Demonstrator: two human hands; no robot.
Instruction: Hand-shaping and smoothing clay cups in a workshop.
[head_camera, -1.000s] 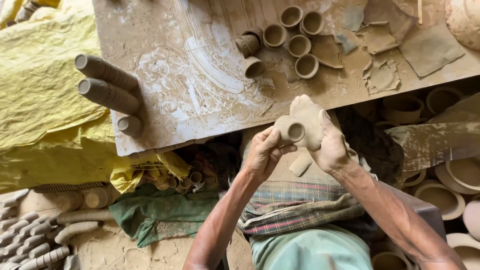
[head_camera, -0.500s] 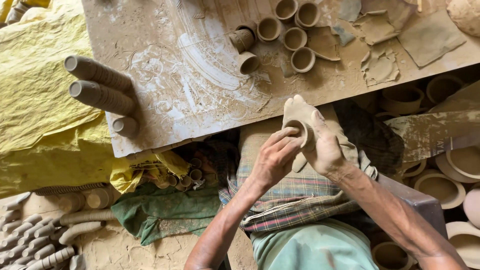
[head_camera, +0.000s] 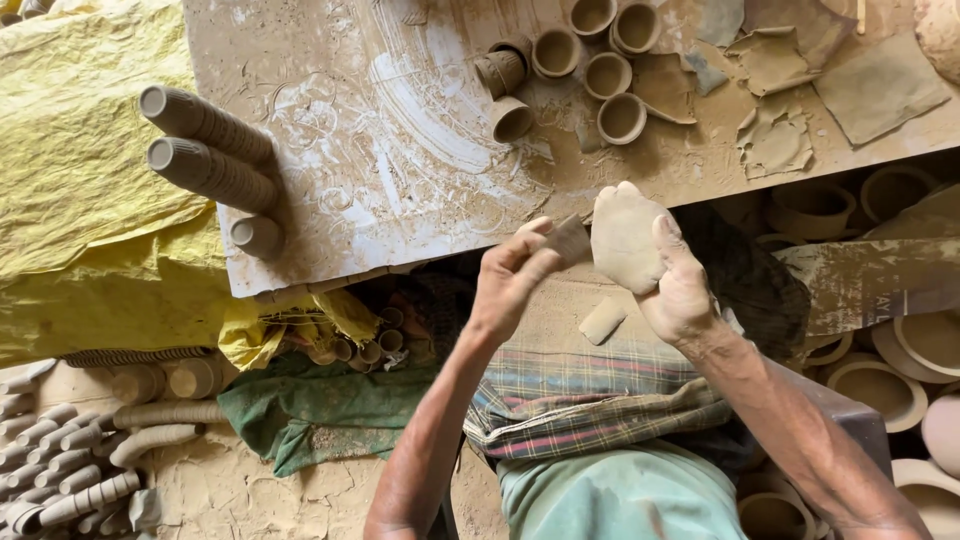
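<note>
Clay slab (head_camera: 625, 240), flat, rounded, pale grey-brown, matte and soft-looking with a slightly uneven edge; held upright above the lap, just off the near edge of the work board (head_camera: 400, 180). Gripped by right hand (head_camera: 680, 290), fingers wrapped behind and thumb pressed on the front face, closed firmly on it. Small clay cup (head_camera: 568, 240) pinched between thumb and fingertips of left hand (head_camera: 510, 280), touching the slab's left edge, so that hand also closed on its piece. Step in hand, by judgement: joining or pressing cup against slab; next move likely calls for light, even pressure and steady support behind the soft slab to avoid denting or tearing. Below the hands, small flat clay scrap (head_camera: 603, 320) on a checked cloth (head_camera: 590, 400) over the lap. On the board: cluster of finished open cups (head_camera: 590, 50), some tipped on their sides; stacked cups in long rows (head_camera: 205, 145) at the left; torn clay sheets (head_camera: 790, 90) at the right. Beyond: yellow plastic sheet (head_camera: 80, 170), green cloth (head_camera: 300, 410), wide clay bowls (head_camera: 880, 380) on the ground at right.
</note>
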